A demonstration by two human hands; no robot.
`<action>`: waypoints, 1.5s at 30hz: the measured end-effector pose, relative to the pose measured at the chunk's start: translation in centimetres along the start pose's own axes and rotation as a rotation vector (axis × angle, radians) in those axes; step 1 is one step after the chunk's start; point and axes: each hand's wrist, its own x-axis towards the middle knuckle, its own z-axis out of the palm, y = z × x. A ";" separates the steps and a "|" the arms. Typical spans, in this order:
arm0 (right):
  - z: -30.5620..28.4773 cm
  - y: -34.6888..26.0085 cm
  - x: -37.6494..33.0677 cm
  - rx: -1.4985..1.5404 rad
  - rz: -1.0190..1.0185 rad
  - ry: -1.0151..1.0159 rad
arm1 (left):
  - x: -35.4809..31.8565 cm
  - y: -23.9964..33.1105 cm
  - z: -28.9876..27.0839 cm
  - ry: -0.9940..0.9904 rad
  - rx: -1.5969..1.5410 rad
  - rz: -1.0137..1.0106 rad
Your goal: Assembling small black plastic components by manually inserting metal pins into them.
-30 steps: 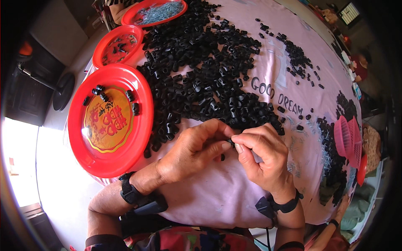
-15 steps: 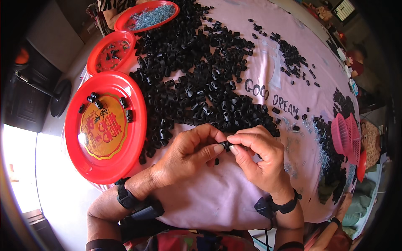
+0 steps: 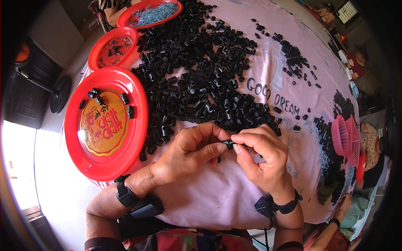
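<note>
Small black piece (image 3: 228, 144), pinched, between both hands (image 3: 190, 148) (image 3: 268, 154)

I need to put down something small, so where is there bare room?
Between the left hand, the right hand and its near edge, the pink cloth is mostly bare. The near half of the large red plate is free. Crowded: the big pile of black parts beyond the hands, the cluster beside the pink baskets.

Black pieces (image 3: 190, 93) on pink cloth (image 3: 201, 194)
</note>
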 end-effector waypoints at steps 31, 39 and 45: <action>1.0 1.2 -0.3 0.035 -0.022 0.078 | 0.4 0.0 2.0 0.239 0.348 0.077; 0.4 0.5 0.0 -0.096 -0.184 0.007 | 0.9 0.2 1.1 0.133 0.087 -0.063; 0.6 0.6 -0.2 -0.093 -0.186 0.024 | 0.9 0.2 1.2 0.117 0.037 -0.046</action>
